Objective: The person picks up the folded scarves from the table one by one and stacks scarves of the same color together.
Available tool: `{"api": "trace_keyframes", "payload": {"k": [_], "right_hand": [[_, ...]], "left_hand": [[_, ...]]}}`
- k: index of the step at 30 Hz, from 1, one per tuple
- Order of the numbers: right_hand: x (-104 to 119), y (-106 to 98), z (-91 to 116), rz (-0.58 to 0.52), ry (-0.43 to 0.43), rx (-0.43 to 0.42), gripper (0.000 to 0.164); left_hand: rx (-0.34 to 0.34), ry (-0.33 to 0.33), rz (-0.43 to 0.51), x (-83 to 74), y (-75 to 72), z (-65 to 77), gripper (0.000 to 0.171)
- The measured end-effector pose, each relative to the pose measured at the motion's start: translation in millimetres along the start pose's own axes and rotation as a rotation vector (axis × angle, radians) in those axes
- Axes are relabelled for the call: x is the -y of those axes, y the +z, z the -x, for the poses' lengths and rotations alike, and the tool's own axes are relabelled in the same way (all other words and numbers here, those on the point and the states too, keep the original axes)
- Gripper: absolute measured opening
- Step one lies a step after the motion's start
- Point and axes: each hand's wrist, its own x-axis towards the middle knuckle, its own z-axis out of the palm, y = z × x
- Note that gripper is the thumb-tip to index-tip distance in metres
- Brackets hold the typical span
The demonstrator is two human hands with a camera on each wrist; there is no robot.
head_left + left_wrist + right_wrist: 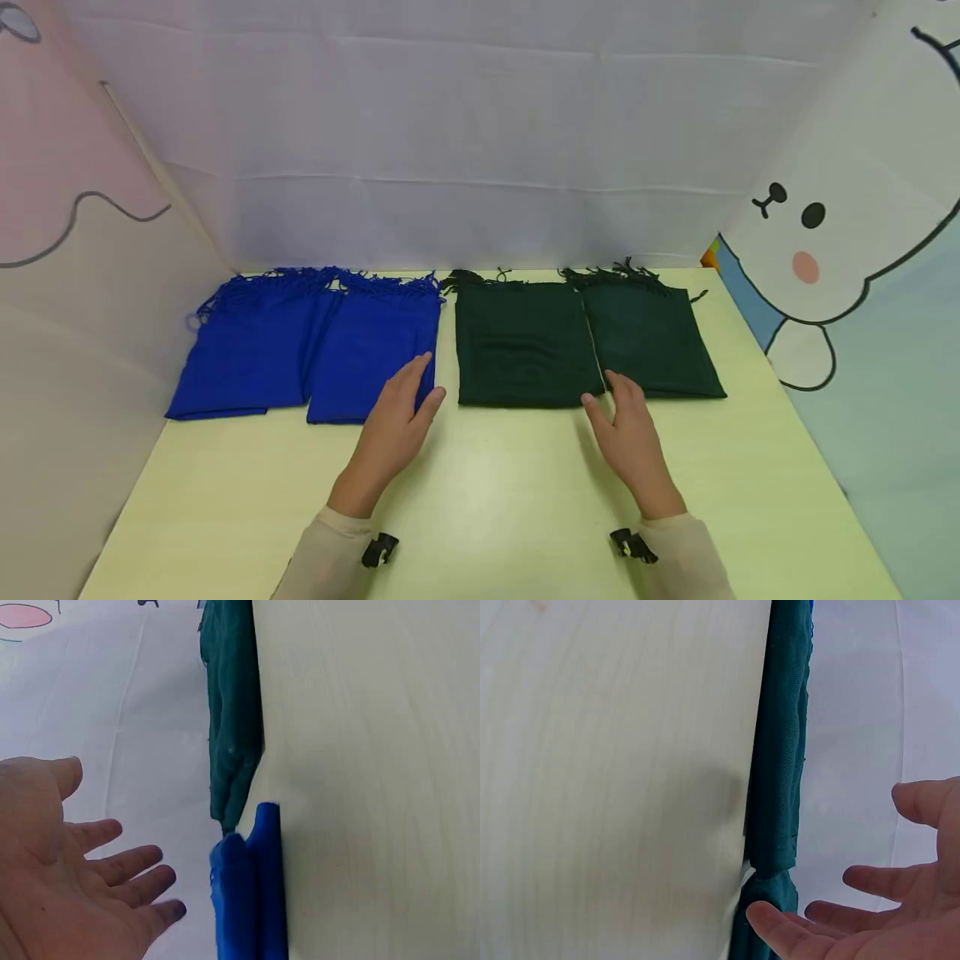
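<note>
Four-cornered folded scarves with fringed ends lie in a row: a blue scarf (247,354) at far left, a second blue scarf (367,358) beside it, a dark green scarf (525,350), and another dark green scarf (648,342) at right. My left hand (393,429), fingers spread in the left wrist view, is above the table by the second blue scarf's right front corner. Near the front edges where the green scarves meet, my right hand (626,437) hovers with its fingers apart. Neither hand holds anything. Both wrists have a small black device attached.
The scarves lie along the back of a pale yellow-green table (495,517). A white cloth wall (480,150) rises behind them. Printed cloth panels stand at both sides, the right one with a cartoon animal (862,242).
</note>
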Motion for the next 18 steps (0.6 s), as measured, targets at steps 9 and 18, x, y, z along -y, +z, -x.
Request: {"api": "trace_keyframes", "payload": {"k": [9,18], "right_hand": [[-9,-15,-6,-0.235,0.224,-0.008,0.068],[-15,-12,-14,-0.86,0.456,0.085,0.055]], "left_hand": [[0.048,-0.159,0.4,-11.1,15.4,-9.0,0.055],[0.087,-0.475,0.961,-18.1,45.0,-26.7,0.066]]}}
